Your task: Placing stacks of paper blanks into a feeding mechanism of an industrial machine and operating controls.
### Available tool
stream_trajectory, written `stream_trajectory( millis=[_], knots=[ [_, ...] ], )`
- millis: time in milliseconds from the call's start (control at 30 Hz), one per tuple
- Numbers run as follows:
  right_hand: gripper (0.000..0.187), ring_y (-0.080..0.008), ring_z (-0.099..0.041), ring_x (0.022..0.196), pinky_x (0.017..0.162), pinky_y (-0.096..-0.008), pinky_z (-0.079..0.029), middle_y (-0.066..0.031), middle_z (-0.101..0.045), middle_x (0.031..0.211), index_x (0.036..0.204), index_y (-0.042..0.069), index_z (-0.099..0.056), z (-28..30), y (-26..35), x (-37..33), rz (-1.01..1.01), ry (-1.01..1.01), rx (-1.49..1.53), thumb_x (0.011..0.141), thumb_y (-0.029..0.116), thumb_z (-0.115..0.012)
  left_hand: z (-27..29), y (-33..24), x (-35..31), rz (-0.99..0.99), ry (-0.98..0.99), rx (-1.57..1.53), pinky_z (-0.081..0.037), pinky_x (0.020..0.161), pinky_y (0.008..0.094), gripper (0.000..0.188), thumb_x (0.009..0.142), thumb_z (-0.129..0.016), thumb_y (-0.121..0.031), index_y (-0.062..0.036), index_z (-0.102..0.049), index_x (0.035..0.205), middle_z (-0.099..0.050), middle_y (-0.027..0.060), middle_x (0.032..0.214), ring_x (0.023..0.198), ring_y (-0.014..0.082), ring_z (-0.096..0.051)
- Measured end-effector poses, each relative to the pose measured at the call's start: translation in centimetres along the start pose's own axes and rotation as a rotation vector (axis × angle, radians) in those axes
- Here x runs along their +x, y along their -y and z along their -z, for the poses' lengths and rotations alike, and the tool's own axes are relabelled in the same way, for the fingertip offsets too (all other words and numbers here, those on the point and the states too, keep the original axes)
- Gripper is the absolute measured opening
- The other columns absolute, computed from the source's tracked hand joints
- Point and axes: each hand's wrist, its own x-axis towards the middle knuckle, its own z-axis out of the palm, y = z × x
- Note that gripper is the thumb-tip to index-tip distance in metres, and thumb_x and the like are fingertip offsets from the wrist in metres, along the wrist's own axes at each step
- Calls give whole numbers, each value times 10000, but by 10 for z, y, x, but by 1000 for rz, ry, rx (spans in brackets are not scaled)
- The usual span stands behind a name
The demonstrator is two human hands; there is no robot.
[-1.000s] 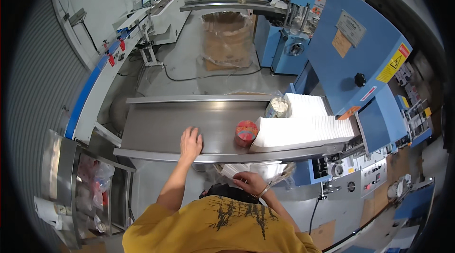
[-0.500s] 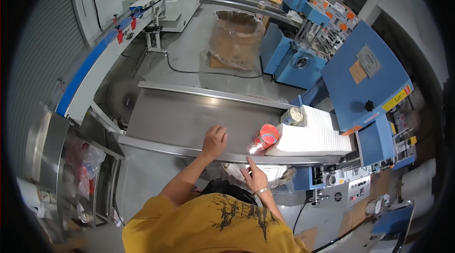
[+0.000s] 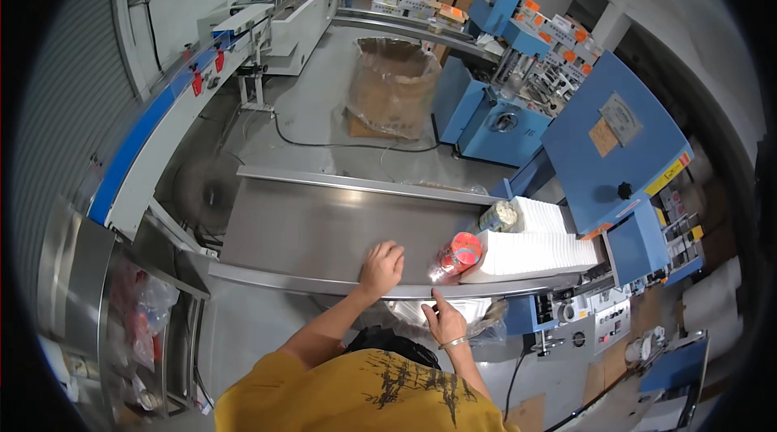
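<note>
left hand (image 3: 382,265): we rest it flat on the steel table (image 3: 307,230), fingers together, for support
right hand (image 3: 443,322): near edge, finger pointing, empty
red pack (image 3: 458,255): lies against white stack (image 3: 534,252), ready to grab

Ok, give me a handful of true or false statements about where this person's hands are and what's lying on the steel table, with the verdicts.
1. The left hand rests flat on the steel table. True.
2. The right hand grips the red wrapped pack. False: it is at the table's near edge, apart from the pack, holding nothing visible.
3. The red wrapped pack lies against the white stack. True.
4. The brown lined bin stands on the steel table. False: it stands on the floor beyond it.
5. A second clear pack lies at the stack's far corner. True.
</note>
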Motion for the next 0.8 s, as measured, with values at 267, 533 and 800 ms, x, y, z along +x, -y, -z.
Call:
stream_trajectory(
  millis=[267, 533, 800],
  knots=[
    [463, -317, -644, 681, 632, -412, -503, -145, -665, 780, 1223, 56, -553, -1, -3, 0, -32, -19, 20, 858, 334, -620, -5, 1, 1, -49, -12, 7, -444, 814, 436, 194, 792, -606, -122, -48, -625, 970, -585, 131, 1025, 941, 328, -557],
    [513, -329, -643, 716, 635, -402, -502, -171, -658, 818, 1260, 33, -512, 1, -17, 1, 54, 65, 144, 841, 294, -649, -8, 8, 1, 74, 19, 62, -456, 809, 449, 167, 784, -595, -92, -42, -612, 942, -592, 173, 1005, 932, 368, -560],
    [509, -334, -649, 776, 672, -413, -499, -133, -676, 853, 1317, 136, -456, 11, -51, -7, 71, 238, 428, 869, 319, -614, -7, 11, 3, 66, -26, 185, -460, 848, 445, 192, 781, -602, -78, -19, -635, 960, -591, 194, 1027, 970, 375, -559]
  ],
)
